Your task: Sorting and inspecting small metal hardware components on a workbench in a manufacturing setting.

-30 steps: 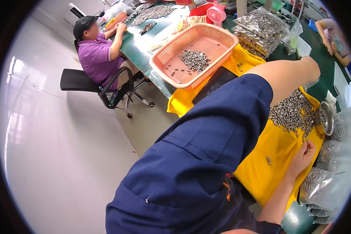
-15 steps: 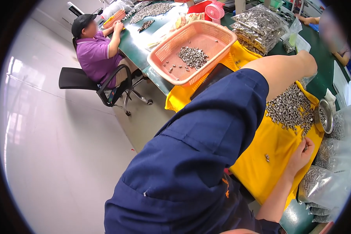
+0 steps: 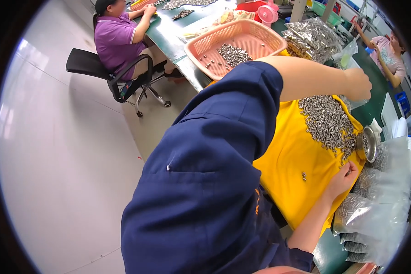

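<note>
The pile of metal parts (image 3: 329, 122) stretched between your hands, tapering toward your nearer right hand (image 3: 342, 180), loosely curled; your left hand (image 3: 359, 85) was bunched, neither's hold discernible.

Bright light fills the room, with white glare on the pale floor (image 3: 59, 160) and green table (image 3: 162, 41). Fisheye distortion curves edges toward a black rim.
</note>
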The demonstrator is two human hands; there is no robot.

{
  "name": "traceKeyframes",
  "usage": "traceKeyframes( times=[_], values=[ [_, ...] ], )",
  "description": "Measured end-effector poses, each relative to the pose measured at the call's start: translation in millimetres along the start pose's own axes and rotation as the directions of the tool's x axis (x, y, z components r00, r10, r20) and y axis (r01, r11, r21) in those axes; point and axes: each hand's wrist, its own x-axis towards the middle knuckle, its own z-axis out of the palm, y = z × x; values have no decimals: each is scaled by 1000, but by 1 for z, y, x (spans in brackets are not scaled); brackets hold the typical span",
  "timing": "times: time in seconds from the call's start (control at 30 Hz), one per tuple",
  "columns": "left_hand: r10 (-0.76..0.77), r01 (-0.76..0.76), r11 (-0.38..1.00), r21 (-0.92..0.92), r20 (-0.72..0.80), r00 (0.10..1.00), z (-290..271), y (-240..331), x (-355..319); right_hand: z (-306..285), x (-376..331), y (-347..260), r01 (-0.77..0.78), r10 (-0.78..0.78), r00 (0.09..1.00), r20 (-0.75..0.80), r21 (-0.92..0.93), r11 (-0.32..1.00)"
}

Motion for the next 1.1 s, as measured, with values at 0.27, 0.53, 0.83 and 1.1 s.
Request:
traceKeyframes(
  times=[0.27, 0.53, 0.83, 1.1],
  values=[
    [187, -184, 982, 46, -74, 980, -17, 17, -36, -7, 2, 8, 24, -23, 999, -27, 27, 999],
    [297, -294, 953, 72, -40, 954, -22, 19, -68, -7, 0, 3, -18, 17, 1000, 4, 153, 988],
    [308, -354, 924, -144, -268, 913, -30, 40, -120, 2, 6, 7, -132, 150, 988, -39, 291, 947],
    [425, -57, 327, -943, 93, 900, -57, 172, -222, -10, 21, 35, -270, 292, 956, 11, 419, 867]
  ],
)
